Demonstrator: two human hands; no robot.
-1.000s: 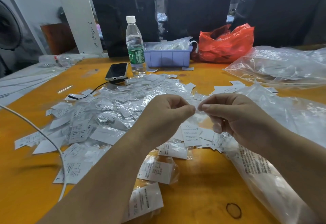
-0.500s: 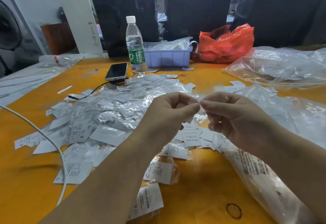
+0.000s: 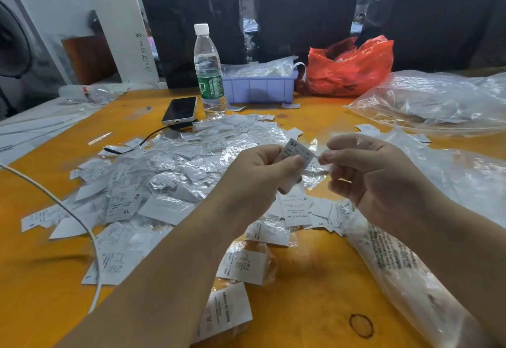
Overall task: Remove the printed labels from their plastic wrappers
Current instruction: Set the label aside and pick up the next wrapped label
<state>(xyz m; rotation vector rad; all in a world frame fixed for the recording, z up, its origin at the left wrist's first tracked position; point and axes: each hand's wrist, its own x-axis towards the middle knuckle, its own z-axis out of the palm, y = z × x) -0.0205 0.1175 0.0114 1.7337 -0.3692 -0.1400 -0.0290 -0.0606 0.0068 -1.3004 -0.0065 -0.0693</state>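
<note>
our left hand (image 3: 262,172) pinches the label (image 3: 297,156) by its lower part, and our right hand (image 3: 367,180) pinches the thin wrapper (image 3: 319,167), so we can pull them apart above the pile (image 3: 175,177).

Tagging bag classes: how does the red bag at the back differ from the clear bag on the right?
1. The red bag is tinted and hides most of its contents; the clear bag is see-through.
2. The red bag sits bunched and heaped beside the purple bin; the clear bag lies spread flat and low.
3. The red bag looks smaller in view than the clear bag.

Both are crinkled thin plastic resting on the orange table, untouched by either hand.
</note>
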